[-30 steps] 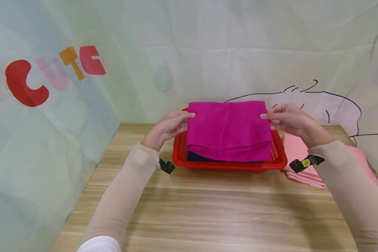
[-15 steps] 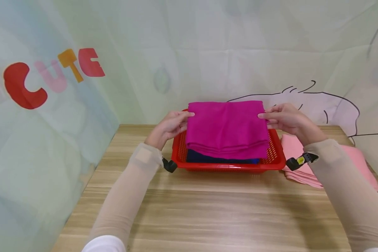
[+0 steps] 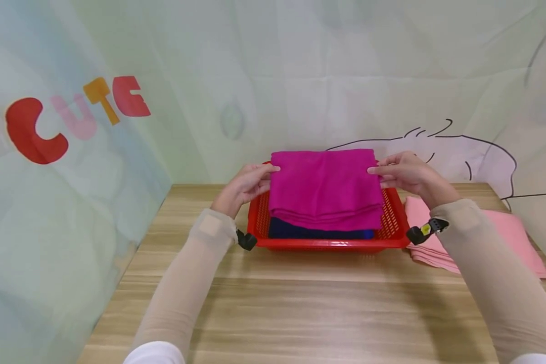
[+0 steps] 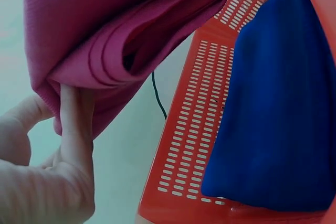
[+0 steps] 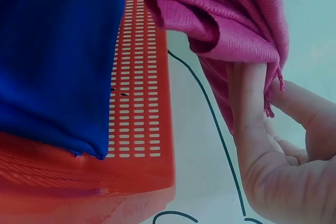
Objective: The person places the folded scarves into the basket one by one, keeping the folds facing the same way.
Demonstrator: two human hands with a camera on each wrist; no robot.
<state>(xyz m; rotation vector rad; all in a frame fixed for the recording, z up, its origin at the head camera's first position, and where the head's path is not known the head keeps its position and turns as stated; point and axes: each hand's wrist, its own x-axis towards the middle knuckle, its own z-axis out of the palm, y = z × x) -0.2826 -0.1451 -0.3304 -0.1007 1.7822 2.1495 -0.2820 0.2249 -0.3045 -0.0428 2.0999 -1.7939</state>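
So the folded magenta cloth (image 3: 324,187) is up between the two hands, looks like right over the red basket (image 3: 336,244). Left hand (image 3: 245,184) pinches one side, thumb on top, and the right hand (image 3: 409,172) does the same opposite, so both are clamped on it. Compared to a second ago the right hand is a touch closer to the left, and slightly more of the dark blue cloth (image 3: 318,230) in the basket shows below the grip. Tiny shift, so I'd guess it's being nudged into line, not let go yet. Right of the grip, a pink folded stack (image 3: 511,235) sits on the table (image 3: 300,303). Only readable writing is CUTE (image 3: 83,133) on the backdrop (image 3: 200,65), off left of the left hand. Yellow patch (image 3: 425,229) near the right wrist, too small to read
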